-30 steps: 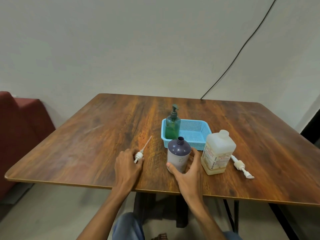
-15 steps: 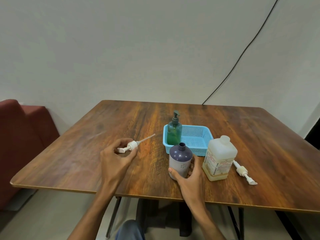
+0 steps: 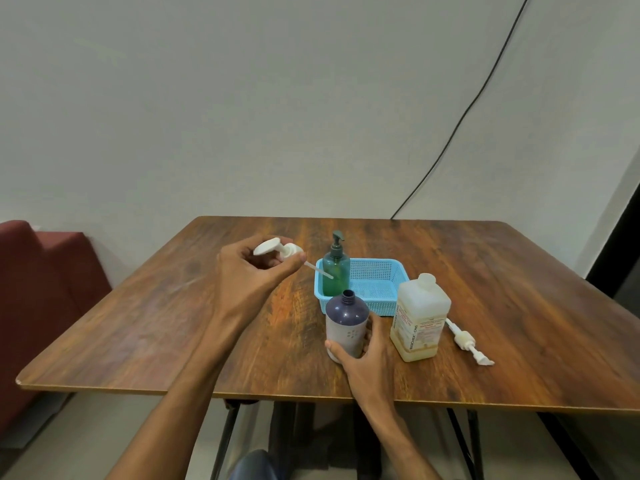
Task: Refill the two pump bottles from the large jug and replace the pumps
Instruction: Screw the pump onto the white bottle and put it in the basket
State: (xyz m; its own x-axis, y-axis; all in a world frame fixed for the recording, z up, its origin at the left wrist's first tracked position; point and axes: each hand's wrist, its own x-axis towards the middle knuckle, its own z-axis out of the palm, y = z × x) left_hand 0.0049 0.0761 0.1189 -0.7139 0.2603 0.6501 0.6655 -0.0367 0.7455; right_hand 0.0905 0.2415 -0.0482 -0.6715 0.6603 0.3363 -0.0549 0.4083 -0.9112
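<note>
white pump [image 3: 281, 250] in left hand [image 3: 250, 276], raised

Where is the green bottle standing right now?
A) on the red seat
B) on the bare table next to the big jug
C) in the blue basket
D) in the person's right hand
C: the green bottle stands upright inside the blue basket, at its left end, with its pump on.
</note>
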